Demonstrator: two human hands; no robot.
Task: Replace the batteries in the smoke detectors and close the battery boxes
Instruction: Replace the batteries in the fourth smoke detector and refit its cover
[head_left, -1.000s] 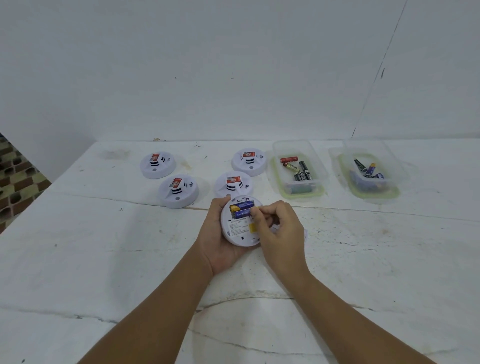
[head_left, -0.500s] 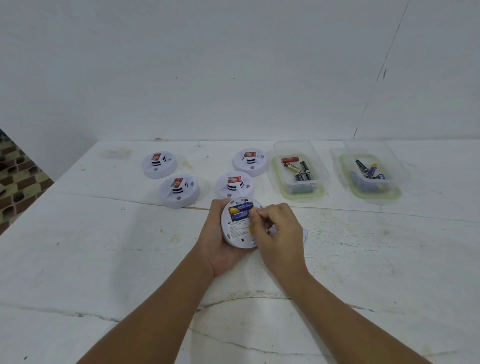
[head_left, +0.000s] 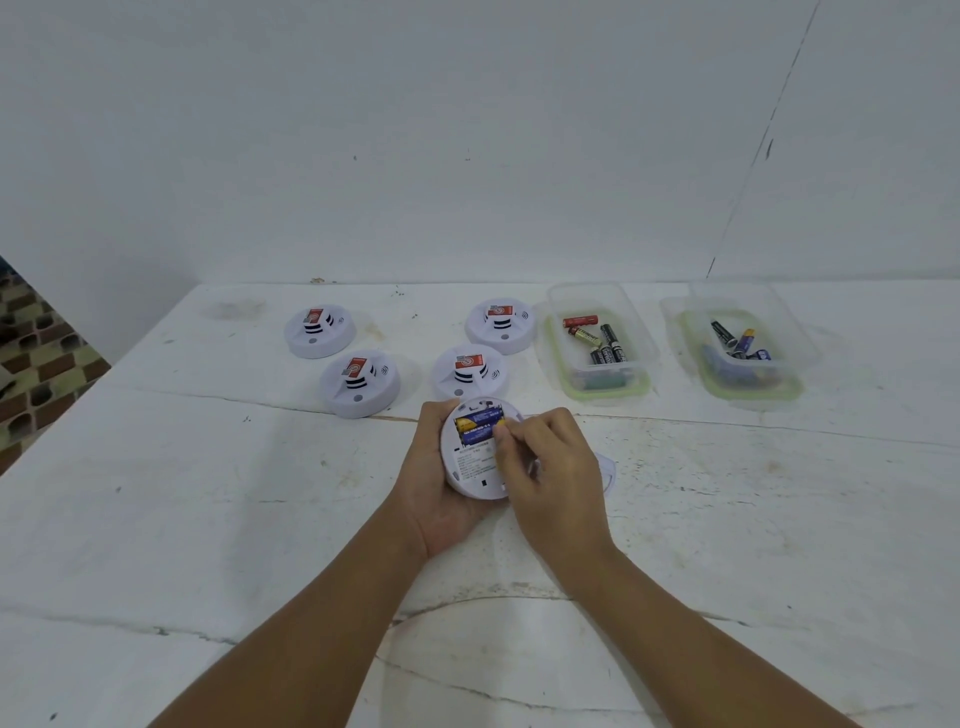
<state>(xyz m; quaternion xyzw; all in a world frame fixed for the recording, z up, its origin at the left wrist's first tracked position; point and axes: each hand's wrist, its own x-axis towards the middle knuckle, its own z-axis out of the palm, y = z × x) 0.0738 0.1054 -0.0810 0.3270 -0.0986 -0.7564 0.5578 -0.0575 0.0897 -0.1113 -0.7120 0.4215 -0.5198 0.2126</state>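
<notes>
Little has moved since a second ago: right hand (head_left: 553, 467) has slid its fingertips slightly up-left along the battery bay, left hand (head_left: 434, 488) and the held detector are about where they were. Left hand cups the upturned smoke detector (head_left: 470, 457) from the left and below, fingers curled round its rim, back side facing up above the white table (head_left: 208, 519). Open battery bay shows blue-and-yellow batteries (head_left: 480, 423) lying in it. Right hand's thumb and forefinger are curled and pinching at the right end of the batteries; whether they actually grip one or just press it, can't tell for sure. A thin white round piece (head_left: 608, 470) lies on the table just right of the right hand, mostly hidden. Four other smoke detectors sit face up beyond: far left (head_left: 319, 332), near left (head_left: 359, 384), middle (head_left: 470, 371), far right (head_left: 501, 325). Two clear plastic boxes further right: left box (head_left: 639, 338) holds red, gold and black batteries, right box (head_left: 800, 338) holds black and blue ones.
</notes>
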